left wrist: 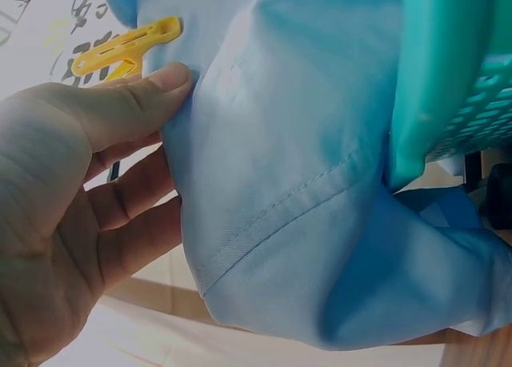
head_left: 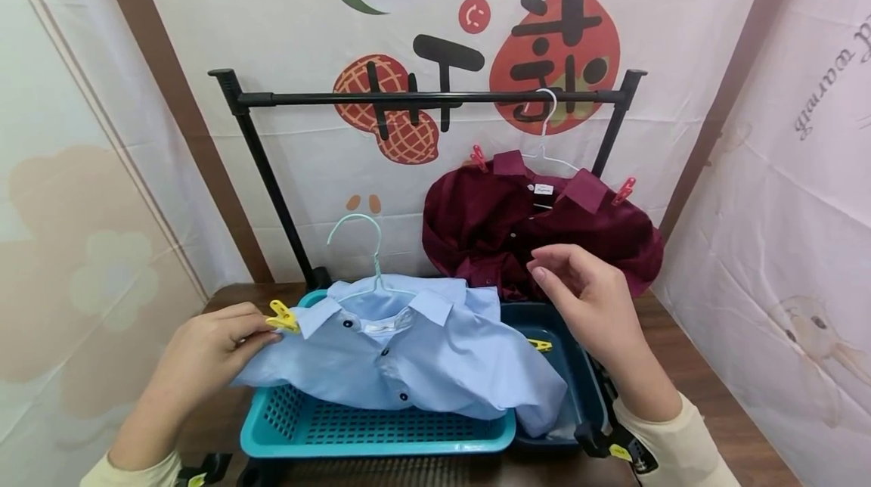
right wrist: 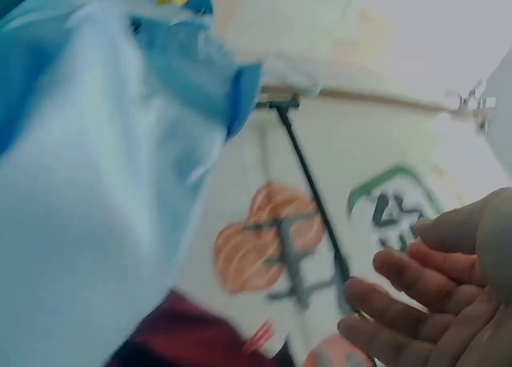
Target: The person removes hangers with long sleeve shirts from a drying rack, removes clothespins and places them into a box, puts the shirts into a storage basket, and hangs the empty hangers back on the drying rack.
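Observation:
A light blue shirt [head_left: 435,351] on a pale green wire hanger [head_left: 377,260] lies across the teal basket [head_left: 374,442]. At its left shoulder a yellow clothespin [head_left: 283,317] is clipped. My left hand [head_left: 214,347] pinches the shirt's shoulder just beside that clothespin; in the left wrist view the thumb [left wrist: 170,79] lies on the cloth with fingers behind it. My right hand [head_left: 588,298] hovers in the air right of the blue shirt, fingers loosely bent, holding nothing. Behind it a maroon shirt [head_left: 469,222] hangs from a white hanger [head_left: 547,124], with red clothespins [head_left: 624,191] at both shoulders.
A black garment rack [head_left: 292,100] stands at the back of the wooden table [head_left: 687,366]. Right of the teal basket sits a dark blue bin [head_left: 592,396], with another yellow clothespin [head_left: 540,345] in it. Printed cloth [head_left: 408,10] hangs behind the rack.

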The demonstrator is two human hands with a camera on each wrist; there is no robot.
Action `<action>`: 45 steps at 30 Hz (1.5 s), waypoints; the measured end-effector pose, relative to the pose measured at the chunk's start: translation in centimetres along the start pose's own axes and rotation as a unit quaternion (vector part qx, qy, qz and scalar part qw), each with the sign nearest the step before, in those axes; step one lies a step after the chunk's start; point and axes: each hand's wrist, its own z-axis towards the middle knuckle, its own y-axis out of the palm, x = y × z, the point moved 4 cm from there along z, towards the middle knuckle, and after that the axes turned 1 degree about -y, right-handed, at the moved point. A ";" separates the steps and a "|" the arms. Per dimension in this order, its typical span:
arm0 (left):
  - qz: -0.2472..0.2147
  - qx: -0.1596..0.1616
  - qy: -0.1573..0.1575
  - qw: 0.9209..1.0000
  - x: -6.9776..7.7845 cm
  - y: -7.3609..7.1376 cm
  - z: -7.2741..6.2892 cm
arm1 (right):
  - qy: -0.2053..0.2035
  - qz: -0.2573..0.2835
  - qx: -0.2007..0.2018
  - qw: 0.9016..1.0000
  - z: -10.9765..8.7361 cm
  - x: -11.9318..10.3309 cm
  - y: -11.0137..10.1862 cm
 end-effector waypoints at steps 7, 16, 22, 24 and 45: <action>0.001 0.001 -0.011 1.000 0.2 0.4 0.0 | -0.095 0.029 -0.023 0.995 2.5 -6.4 0.4; -0.001 0.001 -0.022 1.000 0.2 0.8 -0.3 | -0.168 0.088 -0.073 0.979 4.4 -11.8 3.4; 0.001 0.000 -0.022 1.000 -0.1 0.6 -0.5 | -0.200 0.113 -0.107 0.967 5.8 -15.3 7.1; 0.005 -0.001 -0.022 1.000 -0.3 0.6 -0.6 | -0.208 0.111 -0.118 0.965 6.2 -16.3 8.2; -0.017 0.022 0.020 0.999 -0.9 0.4 -0.1 | -0.123 -0.047 -0.292 0.947 6.5 -16.8 22.0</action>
